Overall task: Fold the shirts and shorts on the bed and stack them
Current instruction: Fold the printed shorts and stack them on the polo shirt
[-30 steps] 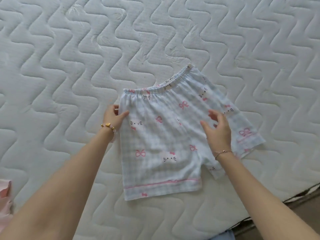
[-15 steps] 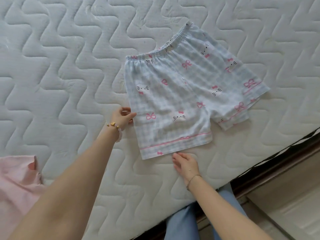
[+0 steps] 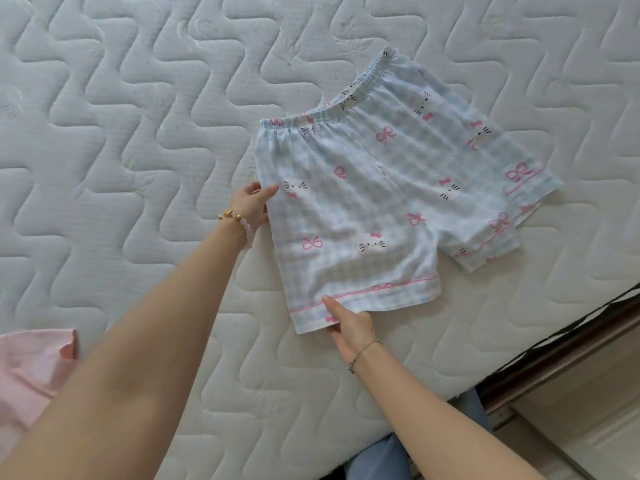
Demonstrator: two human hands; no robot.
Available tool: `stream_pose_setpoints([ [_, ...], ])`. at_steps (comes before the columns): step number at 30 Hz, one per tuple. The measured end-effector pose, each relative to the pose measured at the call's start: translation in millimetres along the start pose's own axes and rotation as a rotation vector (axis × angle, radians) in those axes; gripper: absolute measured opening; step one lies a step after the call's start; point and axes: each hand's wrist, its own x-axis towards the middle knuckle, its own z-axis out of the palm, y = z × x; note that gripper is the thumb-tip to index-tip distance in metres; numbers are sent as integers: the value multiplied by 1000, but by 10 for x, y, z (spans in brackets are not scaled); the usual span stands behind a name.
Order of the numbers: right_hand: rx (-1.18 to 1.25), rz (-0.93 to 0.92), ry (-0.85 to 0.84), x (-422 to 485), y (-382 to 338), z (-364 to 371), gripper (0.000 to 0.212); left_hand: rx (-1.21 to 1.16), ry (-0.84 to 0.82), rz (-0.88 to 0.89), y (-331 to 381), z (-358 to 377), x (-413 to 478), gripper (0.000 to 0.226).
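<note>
Our left hand (image 3: 254, 202) pinched the side of the shorts (image 3: 381, 202); our right hand (image 3: 349, 323) pinched the hem below it. Uneven pulling could skew the fold.

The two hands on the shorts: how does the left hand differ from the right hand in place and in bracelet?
The left hand pinches the shorts at their side edge; the right hand pinches the hem of the near leg. The left hand's wrist bears gold and pink beads; the right hand's wrist a thin chain. Both lay the thumb on top of the cloth.
</note>
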Motion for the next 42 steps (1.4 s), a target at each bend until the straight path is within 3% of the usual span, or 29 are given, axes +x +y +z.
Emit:
stream_pose_setpoints([
  [3, -7, -29, -26, -87, -34, -61, 14, -37, -13, 43, 259, 92, 132, 22],
  [7, 5, -100, -104, -306, -192, -154, 15, 59, 101, 79, 491, 153, 290, 33],
  [11, 32, -154, -175, -488, -446, -263, 14, 89, 109, 123, 619, 300, 313, 11],
  [17, 190, -168, -322, -678, -1119, -510, 43, -2, 34, 184, 964, 876, 268, 12],
  [24, 479, -205, -217, -484, -2073, -1000, 30, -1, -84, 193, 1283, 1875, 262, 7],
  [25, 532, -215, -221, -438, -2205, -1060, 32, -2, -114, 180, 1320, 2015, 282, 5],
  [27, 641, -188, -235, -333, -2414, -1181, 55, 11, -199, 129, 1351, 2259, 333, 2],
  [30, 661, -146, -199, -184, -2555, -1317, 51, 95, -222, 67, 1296, 2477, 402, 13],
  [36, 353, -244, -60, -113, -2669, -1481, 19, 121, 35, 155, 1063, 2368, 368, 12],
  [40, -96, -604, 311, -32, -2739, -1583, 11, 292, 372, 372, 818, 2027, 293, 16],
  [42, -286, -754, 435, 25, -2820, -1610, 19, 416, 535, 370, 691, 1881, 215, 28],
])
